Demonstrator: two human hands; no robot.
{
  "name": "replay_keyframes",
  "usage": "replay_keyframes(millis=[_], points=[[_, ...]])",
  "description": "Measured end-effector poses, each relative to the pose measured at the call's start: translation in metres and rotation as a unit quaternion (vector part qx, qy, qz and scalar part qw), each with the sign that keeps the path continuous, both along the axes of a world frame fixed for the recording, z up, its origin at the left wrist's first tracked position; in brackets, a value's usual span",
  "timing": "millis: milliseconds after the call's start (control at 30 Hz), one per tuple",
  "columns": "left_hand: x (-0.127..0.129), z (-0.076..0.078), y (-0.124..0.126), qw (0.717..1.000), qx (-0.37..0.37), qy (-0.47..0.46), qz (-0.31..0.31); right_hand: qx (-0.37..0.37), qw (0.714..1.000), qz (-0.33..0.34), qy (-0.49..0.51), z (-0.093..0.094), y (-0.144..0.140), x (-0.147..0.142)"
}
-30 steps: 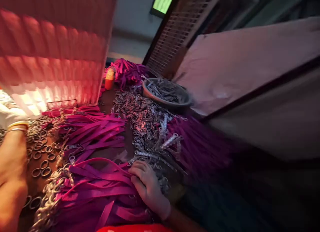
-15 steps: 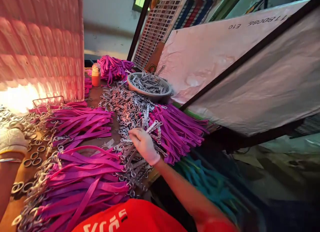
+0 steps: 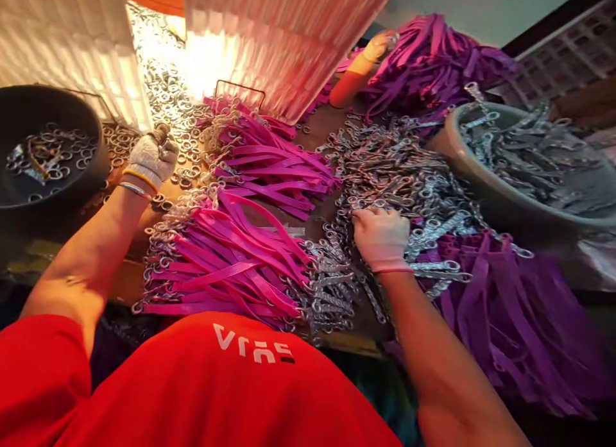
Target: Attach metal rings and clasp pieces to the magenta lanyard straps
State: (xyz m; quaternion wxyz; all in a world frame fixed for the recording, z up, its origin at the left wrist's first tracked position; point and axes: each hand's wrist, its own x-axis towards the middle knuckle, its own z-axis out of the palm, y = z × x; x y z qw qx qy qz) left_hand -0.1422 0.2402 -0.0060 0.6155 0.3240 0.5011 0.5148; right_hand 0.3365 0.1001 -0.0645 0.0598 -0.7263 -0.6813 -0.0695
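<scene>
Looking down from my head camera, my right hand (image 3: 382, 238) lies palm-down with its gloved fingers spread into the heap of metal clips (image 3: 394, 171) in the middle of the counter (image 3: 317, 123), pressing on them rather than clamped on any one that I can make out. My left hand (image 3: 150, 157), also gloved, is closed in a fist above the loose split rings (image 3: 166, 91) near the lamp glow; it seems to pinch a ring or two, though the glare leaves me unsure. Two bundles of pink lanyards (image 3: 231, 261) already carrying their hardware lie between my arms, so a good share looks finished. Plenty is left, I judge: the purple lanyards (image 3: 510, 306) draped over the right edge, the grey bowl (image 3: 481, 197) full of clips and the dark bowl (image 3: 91, 158) of rings on my left.
</scene>
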Motion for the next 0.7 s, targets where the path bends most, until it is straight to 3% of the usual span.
replay_keyframes(millis=[133,267,400,500,567,700], points=[[-0.012,0.003,-0.016,0.995,-0.036,-0.084,0.039,0.123,0.981,0.027,0.150,0.007,-0.009,0.003],[-0.023,-0.004,-0.041,0.984,-0.042,-0.160,0.069,0.165,0.951,0.064,0.255,0.028,-0.023,-0.022],[-0.020,0.003,-0.083,0.974,-0.066,-0.198,0.091,0.108,0.932,0.069,0.339,0.051,-0.031,-0.072],[-0.007,0.023,-0.127,0.969,-0.102,-0.215,0.063,0.039,0.918,0.173,0.354,0.069,-0.037,-0.123],[0.004,0.033,-0.156,0.970,-0.122,-0.208,0.026,-0.007,0.887,0.257,0.383,0.080,-0.040,-0.160],[0.022,0.031,-0.188,0.975,-0.103,-0.191,-0.034,-0.027,0.833,0.348,0.429,0.094,-0.039,-0.225]])
